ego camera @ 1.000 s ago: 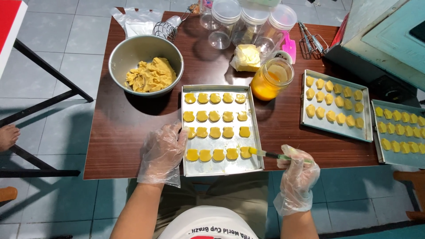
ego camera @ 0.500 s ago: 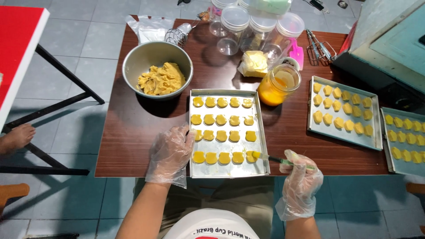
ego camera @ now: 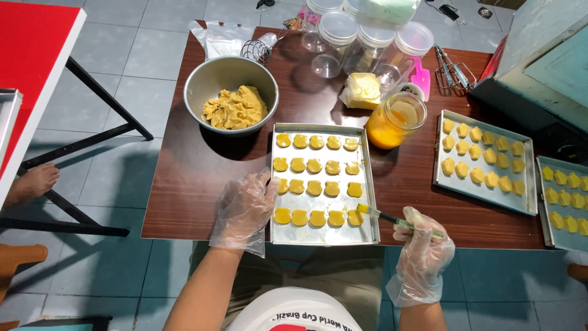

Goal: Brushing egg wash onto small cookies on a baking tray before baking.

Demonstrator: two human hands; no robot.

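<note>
Gripping a thin green-handled brush [ego camera: 392,217], the right hand [ego camera: 422,251] sits closed around the handle just off the near edge of the tabletop [ego camera: 196,178], the yellow bristle tip touching the last cookie [ego camera: 354,217] in the nearest row. The left hand [ego camera: 245,205] lies flat, fingers spread and holding nothing, against the left rim of the baking tray [ego camera: 324,236], covering part of that rim. Both hands wear loose clear plastic gloves, so the fingers beneath are hard to make out. Beyond the left hand stands a metal bowl of dough [ego camera: 231,92]. Beyond the right hand is a glass jar of yellow liquid [ego camera: 395,119], with a wrapped block of butter [ego camera: 361,91] just behind it. Farther right lies a second tray [ego camera: 484,162] of cookies, and a third tray [ego camera: 566,202] is cut off by the picture's edge.
</note>
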